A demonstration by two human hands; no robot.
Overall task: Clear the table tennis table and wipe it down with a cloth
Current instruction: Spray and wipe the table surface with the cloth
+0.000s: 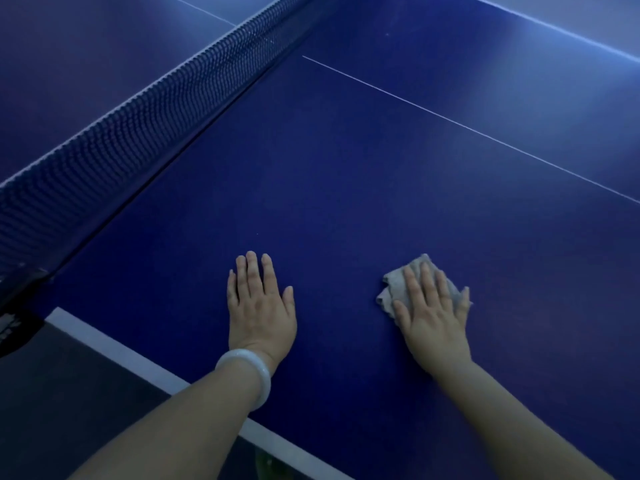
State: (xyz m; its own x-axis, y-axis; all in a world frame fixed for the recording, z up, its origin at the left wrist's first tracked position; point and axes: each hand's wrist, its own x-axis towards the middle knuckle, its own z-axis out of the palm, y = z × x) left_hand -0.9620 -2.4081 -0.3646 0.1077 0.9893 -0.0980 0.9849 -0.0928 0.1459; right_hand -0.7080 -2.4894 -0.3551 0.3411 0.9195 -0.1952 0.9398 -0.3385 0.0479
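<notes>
Wiping step in hand: cloth (420, 285) is pressed flat on the table (346, 188) near its side edge under the straight-fingered right hand (433, 313), left hand (259, 303) braced flat, empty; strokes toward the net (114, 133) judged next.

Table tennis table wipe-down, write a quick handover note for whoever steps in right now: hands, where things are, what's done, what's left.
Left hand: flat on the blue table, fingers straight, holding nothing.
Right hand: fingers straight, pressing the grey cloth onto the table near the side edge.
Net stands to the left.
Done: the visible surface holds no loose items.
Left: wiping; how much has been covered cannot be told.
</notes>
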